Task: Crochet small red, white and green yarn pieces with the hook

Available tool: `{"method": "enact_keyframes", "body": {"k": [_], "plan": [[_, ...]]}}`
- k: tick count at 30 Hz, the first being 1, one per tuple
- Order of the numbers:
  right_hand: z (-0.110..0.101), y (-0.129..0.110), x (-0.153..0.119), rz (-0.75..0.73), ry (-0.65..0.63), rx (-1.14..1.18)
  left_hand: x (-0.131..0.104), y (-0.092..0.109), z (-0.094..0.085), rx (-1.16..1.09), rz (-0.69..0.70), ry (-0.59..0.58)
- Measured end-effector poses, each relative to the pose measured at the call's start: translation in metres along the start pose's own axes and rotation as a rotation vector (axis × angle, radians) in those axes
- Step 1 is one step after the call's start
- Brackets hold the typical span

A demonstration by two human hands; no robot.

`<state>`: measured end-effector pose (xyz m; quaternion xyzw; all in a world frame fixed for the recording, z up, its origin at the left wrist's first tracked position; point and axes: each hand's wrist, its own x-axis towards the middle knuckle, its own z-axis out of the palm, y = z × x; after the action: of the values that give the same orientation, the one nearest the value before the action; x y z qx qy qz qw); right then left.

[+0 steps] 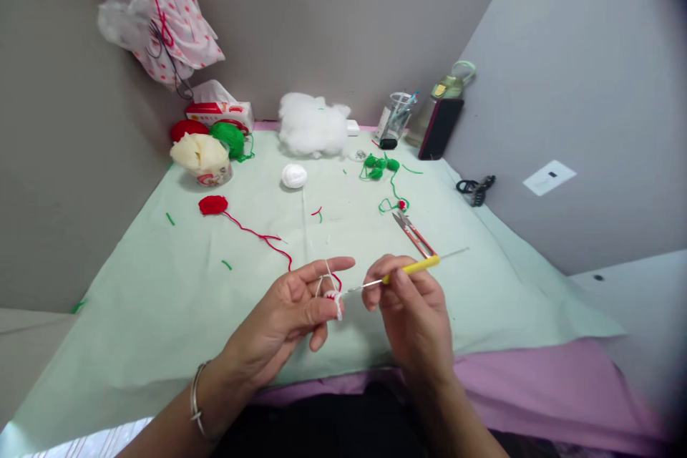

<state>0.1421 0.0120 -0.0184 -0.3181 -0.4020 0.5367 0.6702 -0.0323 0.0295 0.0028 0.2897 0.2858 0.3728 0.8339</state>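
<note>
My left hand [290,311] pinches a small red and white crochet piece [333,297] between thumb and fingers, with white yarn looped over its raised index finger. My right hand [411,304] grips a crochet hook by its yellow handle [413,269]. The hook's metal tip points left, close to the piece; whether it touches is too small to tell. A white yarn ball [294,176] lies further back, its strand running toward my hands. To the left rests a red yarn bundle [213,205], its red strand trailing toward my left hand.
Orange-handled snips [416,235] lie beyond my right hand, near green crocheted pieces [378,166]. Along the back stand white stuffing [313,125], a clear cup [396,118], a bottle [429,114], a phone [441,129], a tissue box [236,114] and a tub [215,172].
</note>
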Motion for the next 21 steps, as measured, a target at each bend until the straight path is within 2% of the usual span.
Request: {"method": "enact_keyframes", "body": {"k": [2,4,8,11,14,16,19,21], "plan": [[0.001,0.0,0.001,0.056,-0.002,0.044,0.001,-0.002,0.0,0.001,0.035,0.021],[0.002,0.002,0.0,0.048,-0.024,0.009,0.002,-0.006,0.002,0.052,0.096,0.082],[0.002,0.012,-0.006,-0.102,-0.047,-0.223,0.003,-0.013,0.003,0.205,0.199,0.21],[0.004,0.014,-0.008,-0.159,-0.033,-0.307,0.002,-0.014,0.001,0.267,0.229,0.256],[0.008,0.013,-0.009,-0.262,-0.032,-0.446,0.002,-0.016,0.0,0.242,0.257,0.266],[0.009,0.013,-0.013,-0.411,-0.032,-0.646,0.002,-0.018,0.002,0.19,0.291,0.285],[0.007,0.013,-0.019,-0.589,-0.059,-0.893,0.004,-0.018,0.004,0.068,0.225,0.268],[0.004,0.012,-0.019,-0.589,-0.054,-0.86,0.004,-0.016,0.004,-0.024,0.119,0.234]]}}
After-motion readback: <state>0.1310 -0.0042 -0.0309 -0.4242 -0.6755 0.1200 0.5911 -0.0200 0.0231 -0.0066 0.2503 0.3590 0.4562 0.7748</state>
